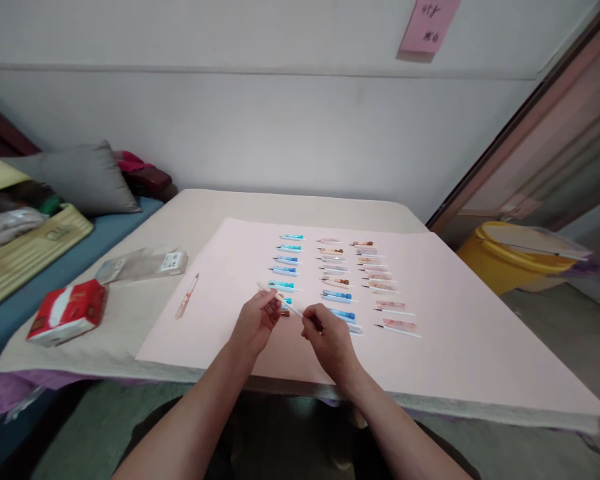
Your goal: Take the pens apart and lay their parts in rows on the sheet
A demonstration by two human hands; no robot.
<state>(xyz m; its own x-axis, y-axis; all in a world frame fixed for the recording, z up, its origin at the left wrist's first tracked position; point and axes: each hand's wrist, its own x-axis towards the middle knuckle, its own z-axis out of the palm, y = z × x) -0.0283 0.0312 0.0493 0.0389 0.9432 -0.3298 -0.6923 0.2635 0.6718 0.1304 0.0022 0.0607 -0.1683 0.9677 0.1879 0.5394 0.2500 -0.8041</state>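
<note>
My left hand [259,317] pinches a thin white pen refill [291,307] near its far end. Its other end runs into the closed fingers of my right hand [330,335]. A pale pointed piece sticks out beyond my left fingertips, too small to make out. Partly behind my hands lie pens with turquoise and brown parts. Rows of separated pens cover the sheet: turquoise and blue barrels [285,271] in the left column, blue and brown ones [337,295] in the middle, pinkish barrels [400,325] on the right. White refills lie beside many of them.
A whole-looking pinkish pen [187,297] lies apart at the left of the pink sheet [220,267]. Left of it are a clear plastic bag [143,264] and a red tissue pack [69,311]. A yellow bin [510,257] stands right of the table; a wall rises behind.
</note>
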